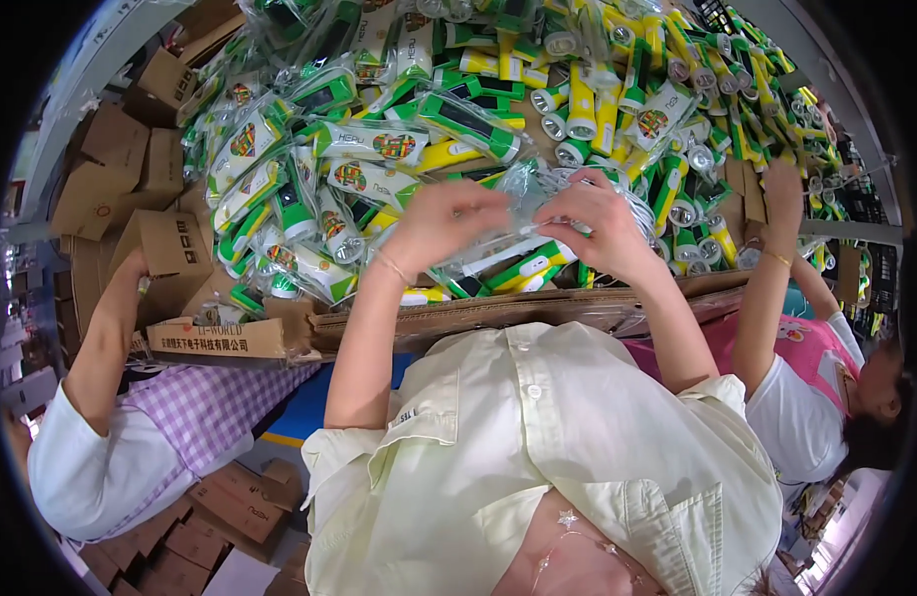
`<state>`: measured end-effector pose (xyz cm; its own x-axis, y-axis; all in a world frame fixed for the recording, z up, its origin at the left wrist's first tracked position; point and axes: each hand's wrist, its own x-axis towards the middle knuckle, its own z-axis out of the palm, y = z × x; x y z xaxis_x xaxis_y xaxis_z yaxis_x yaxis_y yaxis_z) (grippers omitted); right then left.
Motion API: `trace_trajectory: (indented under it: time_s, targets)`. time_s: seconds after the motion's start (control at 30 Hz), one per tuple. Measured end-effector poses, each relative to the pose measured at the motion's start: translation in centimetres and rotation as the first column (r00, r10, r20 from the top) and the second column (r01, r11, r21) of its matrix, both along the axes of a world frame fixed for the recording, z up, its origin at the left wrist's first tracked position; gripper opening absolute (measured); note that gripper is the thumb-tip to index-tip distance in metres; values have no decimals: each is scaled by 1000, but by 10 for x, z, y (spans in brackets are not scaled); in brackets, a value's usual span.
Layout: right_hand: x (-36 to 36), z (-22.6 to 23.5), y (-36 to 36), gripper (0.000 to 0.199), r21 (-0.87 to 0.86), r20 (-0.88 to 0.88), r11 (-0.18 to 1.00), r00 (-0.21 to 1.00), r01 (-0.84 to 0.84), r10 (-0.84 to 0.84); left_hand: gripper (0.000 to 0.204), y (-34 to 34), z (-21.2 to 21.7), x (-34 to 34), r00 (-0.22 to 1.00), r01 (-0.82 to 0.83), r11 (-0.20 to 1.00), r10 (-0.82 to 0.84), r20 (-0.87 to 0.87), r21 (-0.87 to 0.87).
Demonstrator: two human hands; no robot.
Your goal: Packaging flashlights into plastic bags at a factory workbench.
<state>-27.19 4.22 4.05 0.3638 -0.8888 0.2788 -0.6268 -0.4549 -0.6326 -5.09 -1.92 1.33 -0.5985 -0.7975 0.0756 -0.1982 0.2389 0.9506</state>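
My left hand is raised over the heap, its fingers smeared by motion and pointing toward the right hand. Facing it, my right hand has its thumb and fingers pinched at the edge of a crumpled clear plastic bag. Loops of thin white cable lie beside the right hand, partly behind it. Below both hands, a green, white and yellow flashlight rests near the table's front edge. Left of my left hand lie bagged flashlights in clear sleeves with colourful prints.
Unbagged yellow and green flashlights are heaped at the back right. Open cardboard boxes stand at left, where a co-worker's hand reaches into one. Another co-worker's hand is raised at right. A cardboard edge borders the table's front.
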Motion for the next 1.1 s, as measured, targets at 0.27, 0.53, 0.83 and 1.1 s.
trace_trajectory:
  time_s: [0.27, 0.53, 0.83, 1.1]
  targets:
    - [14, -13, -1, 10, -165, 3, 980, 994, -107, 109, 14, 48, -6, -10, 971, -166, 978, 184, 155, -126]
    - [13, -16, 4, 10, -59, -89, 977, 976, -207, 201, 16, 57, -12, -12, 958, -91, 985, 126, 259, -145]
    - [5, -15, 6, 5, 29, -144, 980, 969, -199, 201, 14, 57, -6, -1, 945, -36, 987, 85, 315, -158]
    - [-16, -8, 8, 19, 98, -423, 975, 878, -200, 223, 14, 48, 3, 34, 814, -138, 947, 275, 511, -289]
